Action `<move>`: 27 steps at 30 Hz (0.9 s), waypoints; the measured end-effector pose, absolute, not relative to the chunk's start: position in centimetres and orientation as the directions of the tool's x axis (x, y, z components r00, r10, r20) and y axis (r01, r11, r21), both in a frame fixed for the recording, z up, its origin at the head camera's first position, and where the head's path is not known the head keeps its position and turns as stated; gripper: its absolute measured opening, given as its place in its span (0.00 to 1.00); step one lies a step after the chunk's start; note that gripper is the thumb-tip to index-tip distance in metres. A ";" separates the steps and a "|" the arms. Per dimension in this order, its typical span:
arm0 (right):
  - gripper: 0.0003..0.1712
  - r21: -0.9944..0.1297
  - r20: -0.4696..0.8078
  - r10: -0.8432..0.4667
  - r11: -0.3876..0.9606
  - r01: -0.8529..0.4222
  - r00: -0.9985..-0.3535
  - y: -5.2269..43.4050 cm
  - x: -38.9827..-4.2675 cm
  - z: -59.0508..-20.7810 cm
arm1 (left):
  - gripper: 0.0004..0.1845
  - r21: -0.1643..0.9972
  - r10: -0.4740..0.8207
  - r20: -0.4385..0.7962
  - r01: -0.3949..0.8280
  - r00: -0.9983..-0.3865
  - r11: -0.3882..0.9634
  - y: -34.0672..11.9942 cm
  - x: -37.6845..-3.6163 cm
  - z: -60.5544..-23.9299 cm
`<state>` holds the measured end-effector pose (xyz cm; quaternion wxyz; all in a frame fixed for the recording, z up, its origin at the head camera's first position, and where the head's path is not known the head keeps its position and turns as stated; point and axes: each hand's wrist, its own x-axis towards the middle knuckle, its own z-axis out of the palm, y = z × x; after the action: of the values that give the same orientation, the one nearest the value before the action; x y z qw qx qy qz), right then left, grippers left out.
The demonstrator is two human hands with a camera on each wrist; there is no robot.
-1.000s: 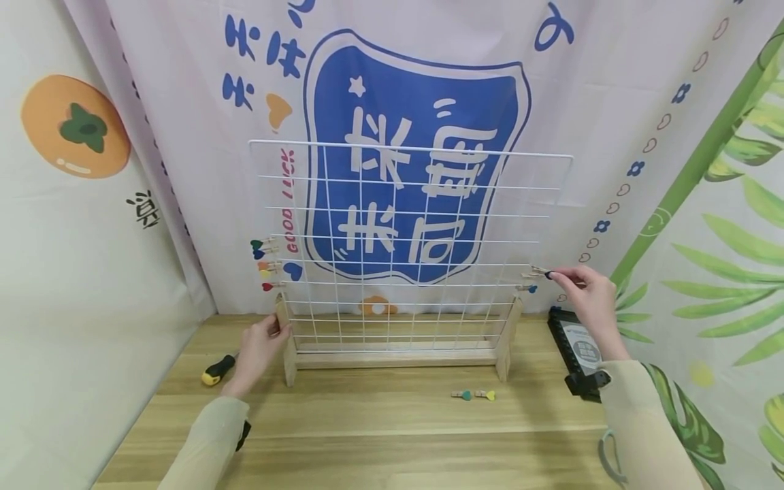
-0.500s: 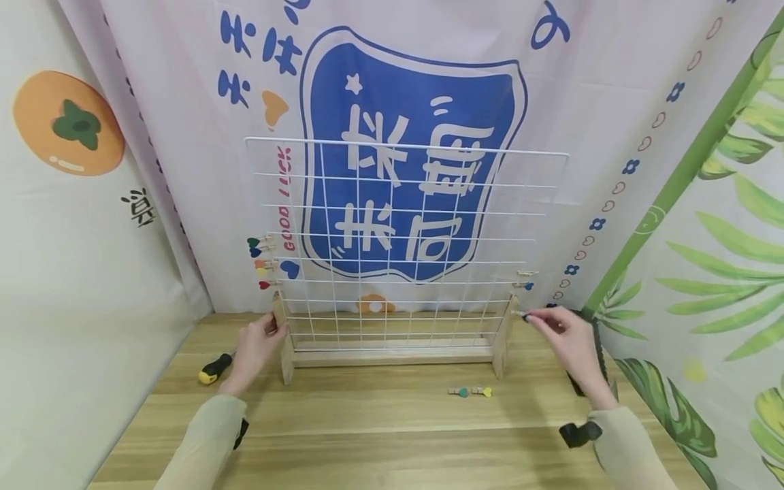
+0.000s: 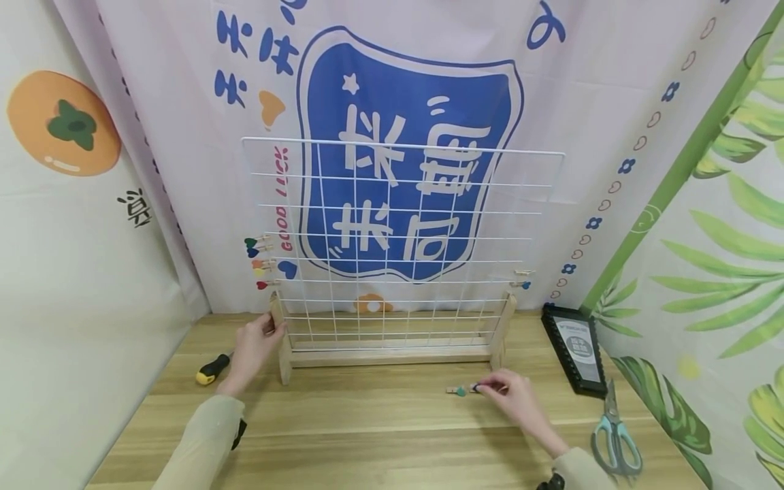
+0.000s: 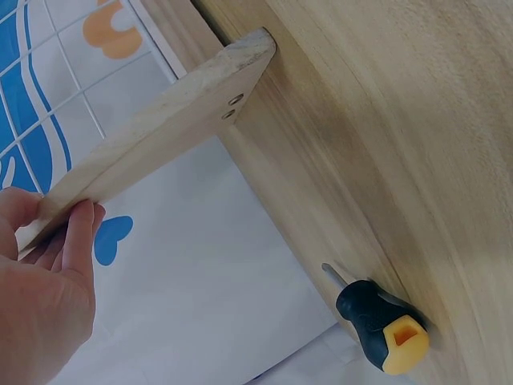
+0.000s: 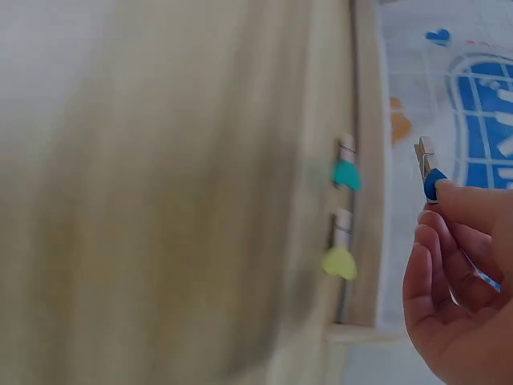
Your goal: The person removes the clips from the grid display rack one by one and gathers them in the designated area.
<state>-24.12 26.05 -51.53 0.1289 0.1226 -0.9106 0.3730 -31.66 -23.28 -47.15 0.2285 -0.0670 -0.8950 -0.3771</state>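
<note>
My left hand (image 3: pixel 252 347) grips the left wooden upright (image 4: pixel 160 132) of a stand holding a white wire grid (image 3: pixel 403 145). My right hand (image 3: pixel 514 401) pinches a small wooden clothespin with a dark blue heart (image 5: pixel 433 183) between thumb and finger, low in front of the stand's right end. On the table lie a teal-heart clothespin (image 5: pixel 346 172) and a yellow-heart clothespin (image 5: pixel 341 261); the yellow one is hidden behind the hand in the head view. Several heart clothespins (image 3: pixel 260 265) are clipped along the grid's left edge. A blue-heart clothespin (image 3: pixel 525 285) sits on its right edge.
A black-and-yellow screwdriver (image 3: pixel 212 369) lies left of the stand. Over on the right are a black-framed case (image 3: pixel 572 347) and teal-handled scissors (image 3: pixel 615 435). A printed curtain (image 3: pixel 392 61) hangs close behind the grid.
My right hand has come down and left from the grid's right edge to the table clothespins, carrying the dark blue heart clothespin. The left hand keeps its hold on the upright.
</note>
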 end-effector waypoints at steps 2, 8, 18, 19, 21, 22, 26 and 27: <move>0.04 -0.629 0.315 -0.164 0.702 -0.335 -0.935 25.6 -24.0 -52.5 | 0.10 0.644 -0.056 0.462 0.292 -0.885 0.707 -23.3 -31.8 -47.2; 0.03 -0.600 0.269 -0.228 0.721 -0.348 -0.936 24.6 -24.2 -53.9 | 0.10 0.650 -0.058 0.456 0.287 -0.888 0.704 -23.3 -31.8 -47.2; 0.03 -0.576 0.245 -0.287 0.725 -0.377 -0.926 24.2 -24.7 -54.7 | 0.10 0.655 -0.067 0.443 0.272 -0.894 0.705 -23.2 -31.8 -47.1; 0.03 -0.572 0.245 -0.293 0.726 -0.382 -0.924 24.2 -24.7 -54.8 | 0.10 0.656 -0.067 0.441 0.270 -0.895 0.705 -23.2 -31.8 -47.1; 0.03 -0.568 0.245 -0.298 0.727 -0.385 -0.923 24.2 -24.7 -54.8 | 0.10 0.661 -0.066 0.435 0.268 -0.898 0.701 -23.2 -31.8 -47.1; 0.02 -0.566 0.243 -0.301 0.728 -0.387 -0.922 24.2 -24.7 -54.8 | 0.10 0.663 -0.066 0.432 0.267 -0.899 0.700 -23.2 -31.8 -47.1; 0.02 -0.576 0.232 -0.307 0.721 -0.384 -0.923 24.4 -24.8 -54.4 | 0.11 0.666 -0.069 0.429 0.263 -0.901 0.698 -23.3 -31.8 -47.2; 0.03 -0.580 0.234 -0.306 0.718 -0.385 -0.923 24.5 -24.8 -54.2 | 0.11 0.665 -0.071 0.429 0.262 -0.900 0.699 -23.3 -31.8 -47.2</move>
<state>-24.76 24.51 -54.16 0.0607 0.1868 -0.9247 0.3260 -31.85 -23.27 -47.21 0.2166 -0.0533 -0.8959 -0.3843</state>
